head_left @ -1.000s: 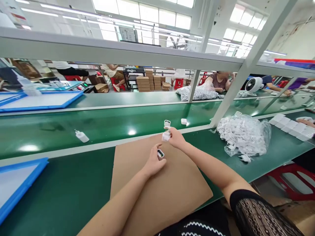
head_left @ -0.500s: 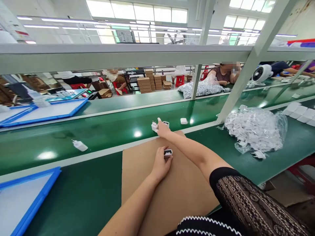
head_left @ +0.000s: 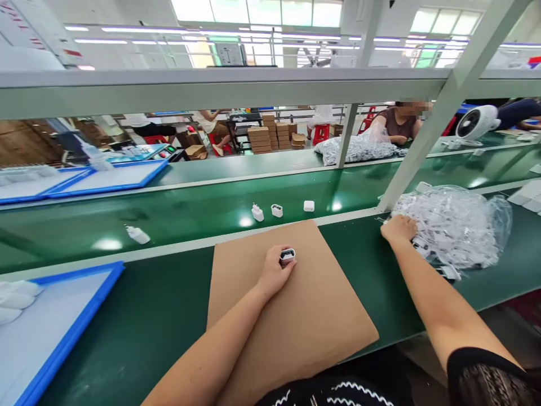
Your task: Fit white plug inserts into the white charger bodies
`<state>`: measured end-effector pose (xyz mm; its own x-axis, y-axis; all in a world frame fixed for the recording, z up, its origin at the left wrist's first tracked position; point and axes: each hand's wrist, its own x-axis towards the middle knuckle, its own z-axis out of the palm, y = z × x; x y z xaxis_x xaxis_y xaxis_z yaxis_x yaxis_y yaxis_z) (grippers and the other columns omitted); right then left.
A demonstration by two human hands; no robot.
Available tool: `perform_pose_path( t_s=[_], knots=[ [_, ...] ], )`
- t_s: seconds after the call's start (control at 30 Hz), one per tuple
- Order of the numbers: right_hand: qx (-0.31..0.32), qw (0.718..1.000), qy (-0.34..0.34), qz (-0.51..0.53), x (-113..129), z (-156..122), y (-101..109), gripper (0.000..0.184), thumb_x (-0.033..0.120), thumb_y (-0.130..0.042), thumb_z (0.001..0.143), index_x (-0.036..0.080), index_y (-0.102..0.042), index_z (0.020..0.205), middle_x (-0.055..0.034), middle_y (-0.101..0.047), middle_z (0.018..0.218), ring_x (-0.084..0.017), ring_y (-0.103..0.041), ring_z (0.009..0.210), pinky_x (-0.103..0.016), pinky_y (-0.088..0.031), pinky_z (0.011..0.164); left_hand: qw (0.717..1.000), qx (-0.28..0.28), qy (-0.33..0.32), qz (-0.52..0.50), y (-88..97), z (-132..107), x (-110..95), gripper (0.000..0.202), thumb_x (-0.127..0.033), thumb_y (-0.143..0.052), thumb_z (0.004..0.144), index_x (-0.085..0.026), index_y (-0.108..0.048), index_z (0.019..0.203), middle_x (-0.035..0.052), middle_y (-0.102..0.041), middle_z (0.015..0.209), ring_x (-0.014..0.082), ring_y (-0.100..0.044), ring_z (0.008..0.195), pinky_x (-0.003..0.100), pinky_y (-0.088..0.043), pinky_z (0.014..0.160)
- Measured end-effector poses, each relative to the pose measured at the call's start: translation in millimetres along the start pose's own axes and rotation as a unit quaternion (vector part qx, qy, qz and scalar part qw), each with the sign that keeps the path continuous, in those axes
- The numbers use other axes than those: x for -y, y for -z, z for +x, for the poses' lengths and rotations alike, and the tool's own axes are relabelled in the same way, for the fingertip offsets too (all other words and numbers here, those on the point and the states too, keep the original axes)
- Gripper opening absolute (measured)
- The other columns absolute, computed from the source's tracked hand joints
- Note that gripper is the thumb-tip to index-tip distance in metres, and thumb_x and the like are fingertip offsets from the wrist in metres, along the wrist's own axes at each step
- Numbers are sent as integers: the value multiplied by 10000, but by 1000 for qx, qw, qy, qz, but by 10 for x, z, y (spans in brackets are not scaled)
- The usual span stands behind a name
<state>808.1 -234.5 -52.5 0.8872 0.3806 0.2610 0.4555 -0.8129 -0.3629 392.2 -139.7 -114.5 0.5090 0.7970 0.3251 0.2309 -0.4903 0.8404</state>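
Observation:
On the cardboard sheet (head_left: 321, 316), my left hand (head_left: 273, 270) is closed around a white charger housing (head_left: 288, 257), its open, dark end facing up. My right hand (head_left: 399, 228) reaches to the left edge of a plastic bag heaped with small white plug parts (head_left: 452, 231). Its fingers are curled in against the parts; what they grip is hidden. Beyond the cardboard, on the green belt, a white plug charger (head_left: 257, 212) with pins up stands beside an open white housing (head_left: 276, 210). A white charger block (head_left: 309, 206) sits to their right, and another plug charger (head_left: 138, 234) lies far left.
Blue-edged trays stand at near left (head_left: 76, 327) and far left (head_left: 114, 176). A slanted metal post (head_left: 416, 152) rises behind the bag, and a rail (head_left: 220, 96) crosses above the belt. Across it are a person (head_left: 399, 124), a bag of parts (head_left: 359, 148) and a white fan (head_left: 477, 123).
My right hand has left the housing and plug charger on the belt, swinging right to the bag of parts. My left hand still holds its housing. The view has shifted slightly.

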Motion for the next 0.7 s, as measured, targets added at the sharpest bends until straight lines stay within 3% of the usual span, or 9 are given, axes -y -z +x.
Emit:
perform_pose_path(
  t_s=[0.1, 0.2, 0.3, 0.4, 0.6, 0.7],
  knots=[
    [37, 998, 4, -44, -158, 183, 8, 444, 126, -553, 843, -8, -638, 1258, -345, -566, 1340, -445, -445, 1360, -569, -322, 1100, 1000, -5, 1, -4, -21, -35, 6, 381, -212, -719, 830, -221, -632, 1201, 90, -645, 1185, 268, -603, 1169, 456, -499, 1060],
    [42, 996, 3, -76, -165, 296, 10, 420, 156, -510, 896, 61, -652, 1280, -350, -536, 1379, -449, -468, 1351, -591, -335, 1059, 1000, -7, 6, -20, -39, -48, 41, 497, -268, -773, 812, -221, -605, 1277, 105, -625, 1240, 273, -604, 1200, 451, -500, 1074],
    [43, 994, 11, -99, -145, 347, 30, 410, 161, -481, 928, 101, -658, 1293, -355, -524, 1373, -463, -519, 1310, -596, -367, 1009, 999, -45, 4, -12, 4, 102, 85, 491, -366, -699, 903, -235, -559, 1355, 123, -585, 1352, 279, -558, 1302, 456, -474, 1117],
    [50, 991, 38, -118, -175, 317, 63, 400, 159, -474, 945, 105, -668, 1291, -337, -540, 1345, -463, -572, 1255, -551, -415, 962, 994, -85, -1, 67, 119, 494, 135, 427, -342, -594, 967, -231, -527, 1374, 131, -546, 1438, 274, -488, 1400, 472, -381, 1210],
    [69, 980, 128, -133, -333, 22, 152, 409, 132, -484, 932, 74, -661, 1296, -290, -614, 1242, -381, -666, 1081, -452, -488, 863, 983, -90, 67, 147, 238, 1479, 284, 707, -214, -728, 821, -80, -400, 1434, 294, -291, 1603, 419, -150, 1574, 575, -142, 1281],
    [82, 968, 205, -121, -390, -231, 221, 400, 146, -525, 909, 119, -681, 1276, -222, -657, 1212, -335, -673, 1062, -423, -502, 899, 974, -105, 116, 162, 247, 1704, 356, 680, -197, -698, 832, -24, -372, 1404, 373, -300, 1543, 495, -179, 1535, 660, -163, 1220]
  ],
)
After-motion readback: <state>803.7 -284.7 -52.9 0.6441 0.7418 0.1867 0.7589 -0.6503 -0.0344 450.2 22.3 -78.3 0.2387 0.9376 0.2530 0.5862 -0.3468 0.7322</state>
